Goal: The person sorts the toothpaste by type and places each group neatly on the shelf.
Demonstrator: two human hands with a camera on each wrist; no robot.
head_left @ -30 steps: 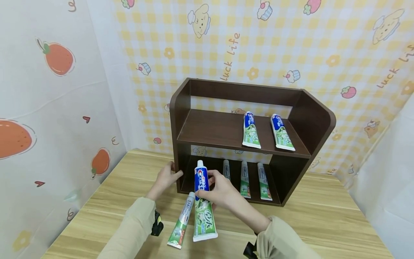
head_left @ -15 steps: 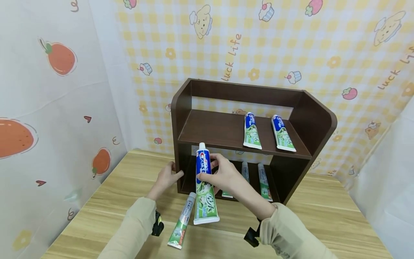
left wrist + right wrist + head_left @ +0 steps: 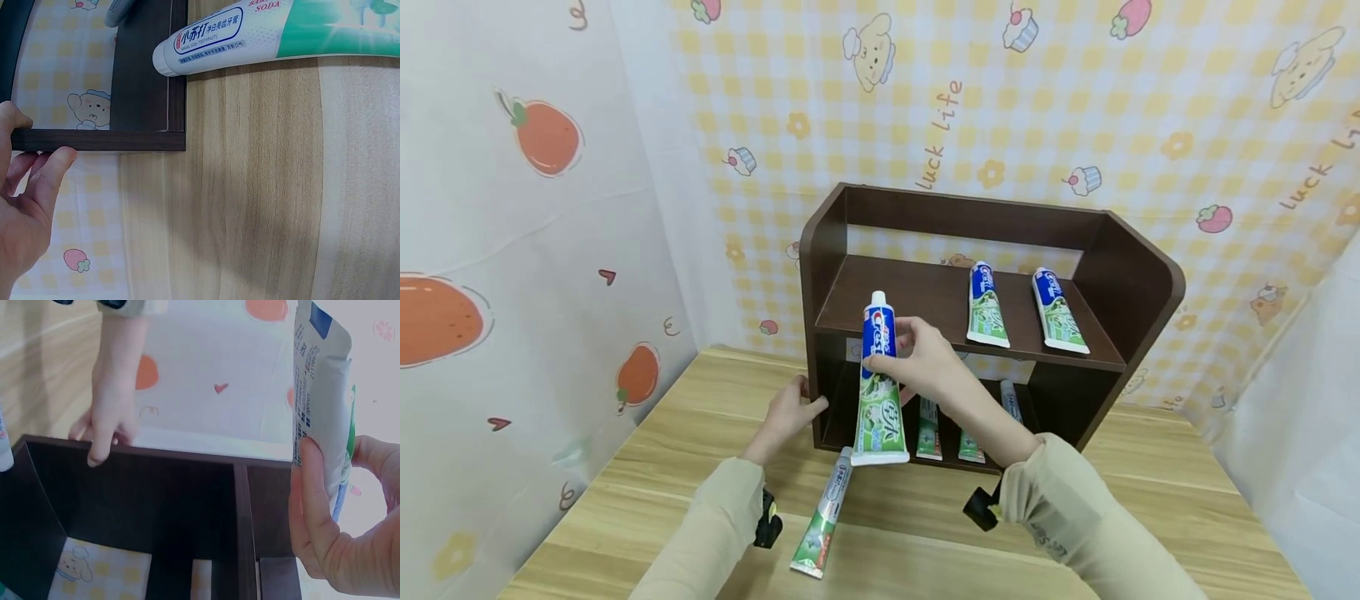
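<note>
My right hand (image 3: 928, 362) holds a blue-and-green toothpaste tube (image 3: 880, 400) by its sides, cap up, in front of the shelf's left half. In the right wrist view the thumb and fingers pinch the tube (image 3: 325, 394), its white printed back showing. My left hand (image 3: 787, 417) grips the left side panel of the dark brown two-tier shelf (image 3: 910, 300); the left wrist view shows thumb and fingers on either face of the panel edge (image 3: 106, 140). On the table just before the shelf lies a silver-and-green toothpaste tube (image 3: 823, 517), cap toward the shelf.
Two blue-and-green tubes, one of them left (image 3: 987, 308) and one right (image 3: 1060, 312), lie on the upper tier. Several silver-and-green tubes (image 3: 929, 429) lie on the lower tier, partly hidden by my right arm. A patterned cloth wall (image 3: 985, 108) stands behind; wood-grain table (image 3: 940, 550) below.
My right hand has raised the blue-and-green tube from near the tabletop toward the upper tier's front edge. The left hand keeps its grip on the side panel.
</note>
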